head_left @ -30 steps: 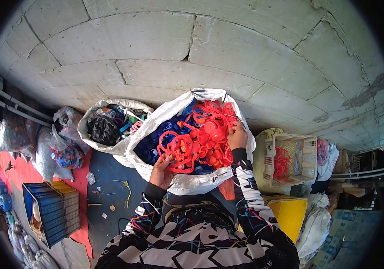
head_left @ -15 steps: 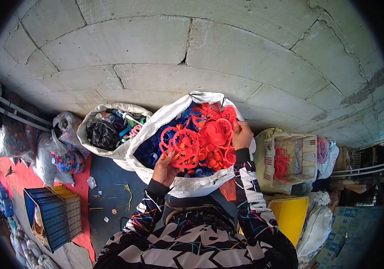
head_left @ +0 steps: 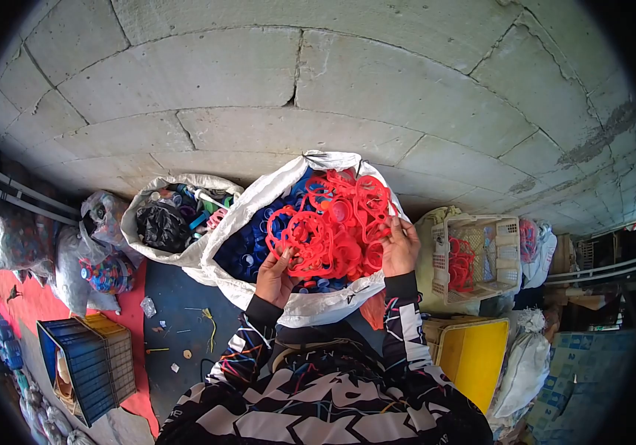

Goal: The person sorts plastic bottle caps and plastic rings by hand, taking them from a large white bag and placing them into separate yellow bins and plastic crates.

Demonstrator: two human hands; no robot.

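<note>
Before me stands a large white woven sack [head_left: 240, 211] with its mouth spread wide. Blue bottle caps [head_left: 242, 252] fill its left side, and a tangled heap of red plastic rings [head_left: 325, 241] lies on the right and middle. My left hand [head_left: 276, 280] pinches the edge of a red ring at the near left of the heap. At the right rim, my right hand [head_left: 400, 248] has its fingers closed around the edge of another red piece. What lies under the heap is mostly hidden.
To the left sits a smaller sack [head_left: 134, 222] of mixed plastic and a black bag. A pale crate [head_left: 514, 259] with red pieces stands right, above a yellow container [head_left: 473, 363]. A blue crate [head_left: 84, 363] is lower left; a block wall [head_left: 318, 111] rises behind.
My right hand has come down along the sack's rim, toward me. The red rings have shifted and now cover most of the orange-red caps seen earlier. My left hand keeps its pinch.
</note>
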